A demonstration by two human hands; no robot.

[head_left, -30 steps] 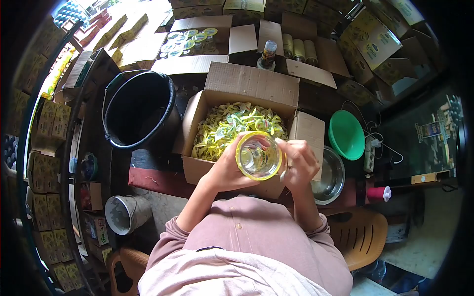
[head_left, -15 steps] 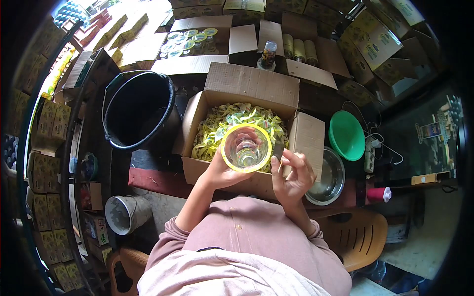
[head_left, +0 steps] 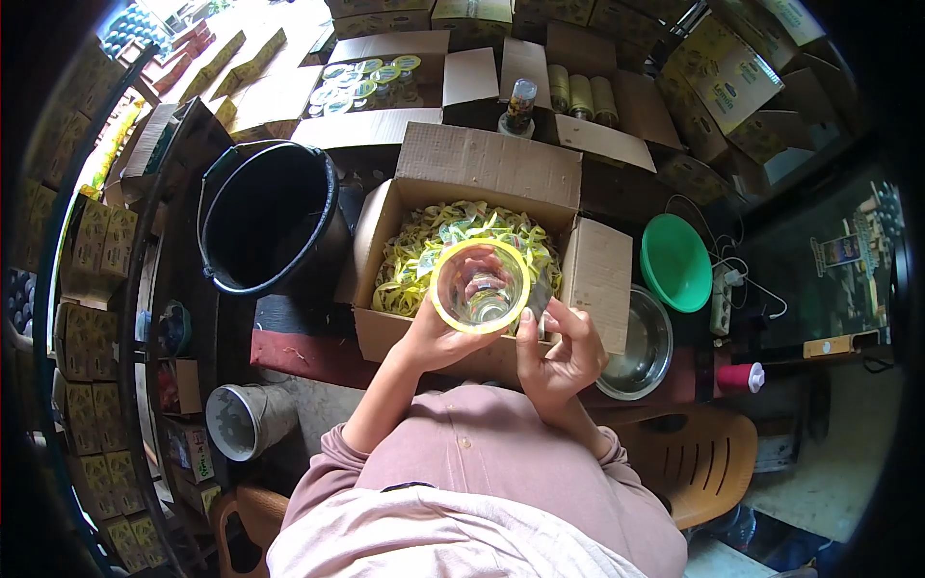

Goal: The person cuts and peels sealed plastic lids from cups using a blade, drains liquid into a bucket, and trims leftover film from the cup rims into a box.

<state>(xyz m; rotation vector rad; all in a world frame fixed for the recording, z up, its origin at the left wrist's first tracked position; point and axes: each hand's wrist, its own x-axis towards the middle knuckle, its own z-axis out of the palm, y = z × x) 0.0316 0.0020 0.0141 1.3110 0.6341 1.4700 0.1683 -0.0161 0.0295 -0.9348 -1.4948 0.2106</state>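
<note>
My left hand [head_left: 434, 339] is wrapped round a clear cup with a yellow rim [head_left: 488, 306], its wide mouth facing up at me. Close to the right side of that rim, my right hand [head_left: 562, 358] has its thumb and fingers drawn together. A small dark, thin shape shows at those fingertips, too unclear to name. Beneath the cup stands an open cardboard box [head_left: 489, 159], filled with a heap of yellow-and-clear curled strips [head_left: 409, 255].
A black bucket [head_left: 330, 207] stands left of the box. At the right are a green basin [head_left: 674, 262], a metal bowl [head_left: 660, 337] and a pink thread spool [head_left: 737, 378]. Behind are a box of lidded cups [head_left: 361, 89] and a filled jar [head_left: 520, 106].
My right hand has shifted slightly left and down, its thumb now nearer the cup's rim. The cup stays in my left hand at almost the same spot.
</note>
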